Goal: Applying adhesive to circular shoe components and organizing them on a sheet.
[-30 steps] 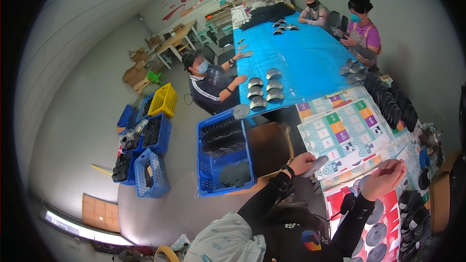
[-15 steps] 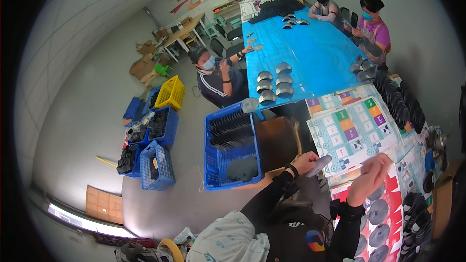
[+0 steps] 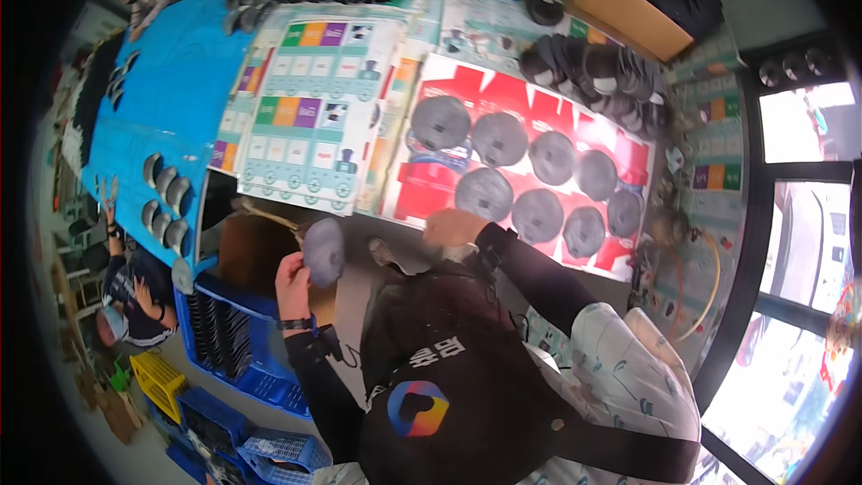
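My left hand (image 3: 294, 286) pinches a grey rounded fabric-like disc (image 3: 323, 251) by its edge, holding it upright beside the table's near edge. My right hand (image 3: 455, 229) hovers at the near edge of a red and white printed sheet (image 3: 424, 189). Its fingers are blurred, so whether they are closed does not show. On that sheet lie several similar grey discs in two rows, the closest being a grey disc (image 3: 483, 194) just beyond my right hand.
Left of the red sheet lie white printed boards (image 3: 305, 139), then a blue-covered table (image 3: 171, 63) with curved grey pieces. A blue crate (image 3: 260, 359) of dark pieces stands low at left. Dark stacked pieces (image 3: 593, 76) and a cardboard box (image 3: 620, 13) are behind. A co-worker (image 3: 135, 296) sits at far left.
My view has swung right, bringing the red sheet with discs and the windows into sight. The grey disc stays in my left hand; my right hand is now at the sheet's near edge.
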### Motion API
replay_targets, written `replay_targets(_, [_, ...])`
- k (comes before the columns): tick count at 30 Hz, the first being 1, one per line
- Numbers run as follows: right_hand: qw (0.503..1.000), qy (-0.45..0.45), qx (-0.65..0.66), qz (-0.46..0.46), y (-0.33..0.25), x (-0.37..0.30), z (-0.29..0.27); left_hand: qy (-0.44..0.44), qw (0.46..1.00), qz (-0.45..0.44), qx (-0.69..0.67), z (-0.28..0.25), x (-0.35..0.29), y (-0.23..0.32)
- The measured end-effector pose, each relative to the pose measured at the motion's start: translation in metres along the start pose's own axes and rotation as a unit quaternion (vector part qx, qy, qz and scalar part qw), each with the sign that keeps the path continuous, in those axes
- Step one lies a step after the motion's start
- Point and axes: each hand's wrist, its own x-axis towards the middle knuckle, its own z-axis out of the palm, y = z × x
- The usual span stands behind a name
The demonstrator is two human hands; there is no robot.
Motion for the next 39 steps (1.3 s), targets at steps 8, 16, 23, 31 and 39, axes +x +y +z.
replay_targets(8, [0.963,0.181,0.166,-0.112,-0.072,-0.035,-0.171,-0.018,0.999,-0.039,0.025,0.044,-0.003,0.0])
replay_targets(16, [0.925,0.162,0.32,-0.127,-0.168,-0.06,-0.238,-0.019,0.999,-0.008,0.033,0.082,0.0,0.028])
replay_targets(23, [0.963,0.161,-0.166,0.137,0.054,-0.063,-0.094,-0.039,0.998,0.002,0.04,0.072,0.008,0.013])
replay_targets(31, [0.63,0.234,0.646,0.363,0.12,-0.135,0.037,-0.045,0.997,-0.03,0.053,0.055,0.004,0.007])
replay_targets(39, [0.497,0.329,0.747,0.293,0.122,-0.132,0.068,-0.075,0.995,-0.023,0.061,0.057,0.018,0.007])
